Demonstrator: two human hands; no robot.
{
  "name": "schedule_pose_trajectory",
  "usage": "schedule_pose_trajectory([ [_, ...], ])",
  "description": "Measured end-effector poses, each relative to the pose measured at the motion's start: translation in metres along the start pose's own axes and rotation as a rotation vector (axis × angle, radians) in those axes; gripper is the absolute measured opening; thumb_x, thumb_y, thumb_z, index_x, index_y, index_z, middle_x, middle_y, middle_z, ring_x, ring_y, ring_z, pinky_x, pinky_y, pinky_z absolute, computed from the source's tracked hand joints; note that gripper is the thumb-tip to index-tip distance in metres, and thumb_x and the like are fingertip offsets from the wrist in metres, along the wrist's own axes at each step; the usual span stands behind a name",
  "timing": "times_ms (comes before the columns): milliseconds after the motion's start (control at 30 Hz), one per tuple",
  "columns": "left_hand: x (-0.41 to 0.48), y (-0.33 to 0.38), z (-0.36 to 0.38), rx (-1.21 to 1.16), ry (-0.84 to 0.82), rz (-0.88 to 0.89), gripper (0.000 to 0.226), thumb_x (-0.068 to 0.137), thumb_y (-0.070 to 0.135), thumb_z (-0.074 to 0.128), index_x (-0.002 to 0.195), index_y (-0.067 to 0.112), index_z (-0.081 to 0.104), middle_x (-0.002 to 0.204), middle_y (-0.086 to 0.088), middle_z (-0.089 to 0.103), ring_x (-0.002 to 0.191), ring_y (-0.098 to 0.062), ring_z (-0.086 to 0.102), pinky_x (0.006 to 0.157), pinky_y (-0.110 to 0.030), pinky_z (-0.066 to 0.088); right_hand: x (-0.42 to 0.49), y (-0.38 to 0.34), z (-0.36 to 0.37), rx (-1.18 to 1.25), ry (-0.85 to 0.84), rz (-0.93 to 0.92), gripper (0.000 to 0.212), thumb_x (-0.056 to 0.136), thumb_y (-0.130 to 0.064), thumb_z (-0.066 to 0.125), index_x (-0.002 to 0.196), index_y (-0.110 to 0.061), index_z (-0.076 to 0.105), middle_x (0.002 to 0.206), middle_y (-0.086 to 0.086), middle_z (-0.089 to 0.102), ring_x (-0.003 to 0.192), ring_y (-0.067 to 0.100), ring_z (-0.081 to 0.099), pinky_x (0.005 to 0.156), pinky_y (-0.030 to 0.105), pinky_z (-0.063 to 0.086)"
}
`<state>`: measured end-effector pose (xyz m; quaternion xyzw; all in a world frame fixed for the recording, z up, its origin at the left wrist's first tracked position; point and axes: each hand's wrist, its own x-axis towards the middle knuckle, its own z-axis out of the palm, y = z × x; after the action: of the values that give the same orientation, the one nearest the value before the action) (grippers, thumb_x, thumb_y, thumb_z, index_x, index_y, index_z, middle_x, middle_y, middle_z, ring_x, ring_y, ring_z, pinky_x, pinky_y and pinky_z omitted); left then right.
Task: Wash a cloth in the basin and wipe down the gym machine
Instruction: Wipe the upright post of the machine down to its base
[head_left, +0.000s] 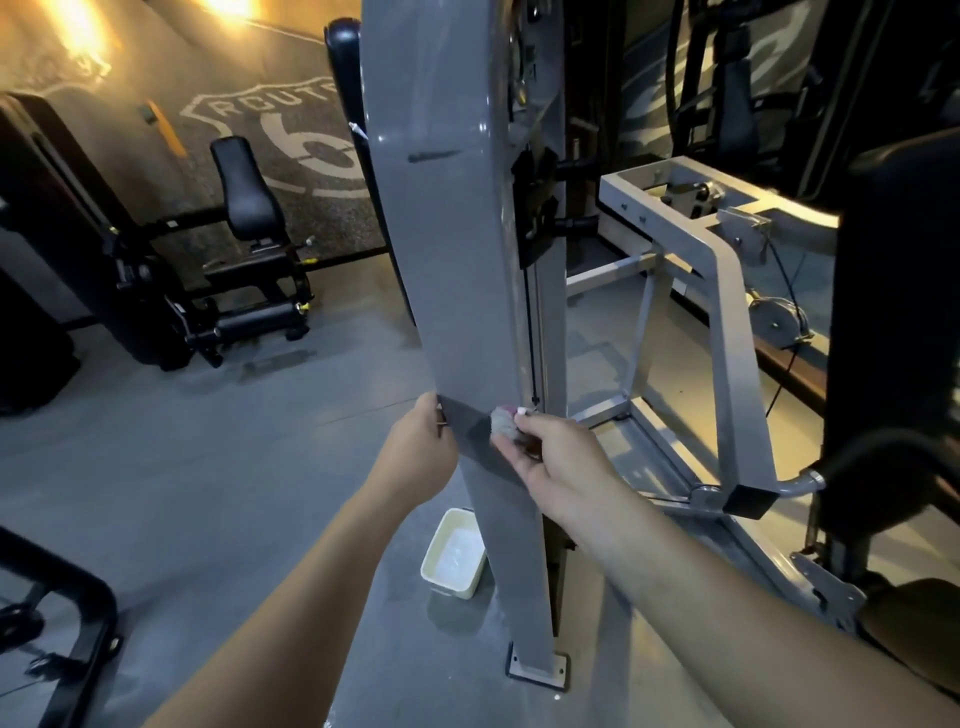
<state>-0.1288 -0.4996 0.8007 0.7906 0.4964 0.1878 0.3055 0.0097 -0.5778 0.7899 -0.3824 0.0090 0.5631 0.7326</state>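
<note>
- Floor mat (291, 156), upper left behind the grey upright: large white shield-shaped road sign painted on a dark speckled surface.
- Top band of the shield: white capitals "ROUT", with the rest of the word cut off by the grey upright.
- Below the band: one big white numeral "6", whole; anything to its right is hidden behind the same upright.
- No other lettering, brand plate or number readable on the machines, basin or walls; small fittings and plates are too blurred or dim to make out.
</note>
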Motion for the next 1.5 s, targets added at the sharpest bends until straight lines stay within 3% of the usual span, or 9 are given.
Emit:
schedule_pose_trajectory([
  [200,-0.015,0.014,-0.012,-0.011,0.058,-0.057,0.03,0.099,0.014,0.045,0.126,0.017,0.057,0.108,0.004,0.064,0.097,-0.019,0.058,0.08,-0.028,0.041,-0.035,-0.043,0.027,-0.062,-0.189,-0.103,0.02,0.101,0.0,0.059,0.117,0.011,0.063,0.121,0.02,0.072,0.119,0.032,0.067,0.084,0.035,0.064],
  [300,-0.023,0.014,-0.012,-0.03,0.12,-0.063,0.012,0.091,0.021,0.048,0.092,0.018,0.059,0.085,0.002,0.057,0.079,-0.019,0.051,0.071,-0.034,0.043,-0.048,-0.048,0.015,-0.226,-0.288,-0.168,0.017,0.1,-0.003,0.062,0.116,-0.002,0.056,0.115,0.015,0.075,0.116,0.033,0.07,0.084,0.04,0.064],
  [367,-0.032,0.015,-0.005,-0.189,0.076,-0.113,0.023,0.091,0.027,0.049,0.082,0.009,0.061,0.077,-0.003,0.061,0.068,-0.019,0.055,0.069,-0.045,0.053,-0.051,-0.038,-0.006,-0.467,-0.266,-0.203,0.014,0.097,-0.004,0.067,0.103,-0.007,0.055,0.109,0.011,0.075,0.104,0.026,0.074,0.078,0.038,0.064],
  [567,-0.068,0.019,0.019,-0.873,-0.208,-0.22,0.03,0.105,0.026,0.057,0.113,-0.001,0.067,0.103,-0.018,0.074,0.091,-0.029,0.072,0.092,-0.041,0.059,-0.044,-0.012,-0.057,-0.875,-0.257,-0.372,0.018,0.086,-0.008,0.077,0.085,-0.019,0.063,0.081,-0.011,0.068,0.08,0.005,0.062,0.082,0.028,0.047],
  [733,-0.08,0.015,0.033,-0.917,-0.162,-0.151,0.021,0.099,0.011,0.065,0.114,-0.004,0.067,0.11,-0.021,0.073,0.099,-0.024,0.072,0.092,-0.034,0.057,-0.044,-0.009,-0.068,-0.665,-0.367,-0.261,0.013,0.085,-0.003,0.063,0.085,-0.016,0.065,0.085,-0.002,0.069,0.089,0.015,0.064,0.089,0.029,0.051],
  [900,-0.085,0.019,0.035,-0.896,-0.146,-0.117,0.015,0.097,0.006,0.066,0.11,-0.002,0.07,0.107,-0.023,0.074,0.101,-0.031,0.073,0.096,-0.037,0.057,-0.043,-0.009,-0.074,-0.619,-0.312,-0.281,0.012,0.098,-0.006,0.065,0.11,-0.009,0.065,0.094,0.002,0.067,0.09,0.016,0.068,0.087,0.031,0.057],
  [1067,-0.092,0.02,0.033,-0.777,-0.206,-0.086,0.025,0.092,0.006,0.073,0.117,0.007,0.07,0.111,-0.011,0.076,0.105,-0.026,0.073,0.098,-0.033,0.055,-0.045,-0.015,-0.076,-0.834,-0.265,-0.359,0.012,0.098,-0.023,0.069,0.089,-0.018,0.076,0.089,0.01,0.075,0.086,0.028,0.072,0.088,0.04,0.058],
  [1233,-0.093,0.017,0.029,-0.64,-0.317,-0.012,0.025,0.093,0.001,0.07,0.117,0.008,0.07,0.113,-0.009,0.076,0.097,-0.021,0.071,0.093,-0.033,0.054,-0.051,-0.028,-0.077,-1.082,-0.222,-0.476,0.025,0.103,-0.029,0.061,0.083,-0.015,0.066,0.067,-0.015,0.065,0.065,0.001,0.059,0.065,0.016,0.045],
  [1500,-0.095,0.026,0.037,-0.91,-0.293,-0.154,0.019,0.094,0.004,0.068,0.107,-0.008,0.062,0.108,-0.029,0.071,0.096,-0.036,0.072,0.089,-0.037,0.058,-0.062,-0.034,-0.084,-1.042,-0.213,-0.553,0.022,0.101,-0.025,0.065,0.091,-0.006,0.068,0.069,-0.009,0.063,0.058,-0.002,0.054,0.057,0.009,0.04],
])
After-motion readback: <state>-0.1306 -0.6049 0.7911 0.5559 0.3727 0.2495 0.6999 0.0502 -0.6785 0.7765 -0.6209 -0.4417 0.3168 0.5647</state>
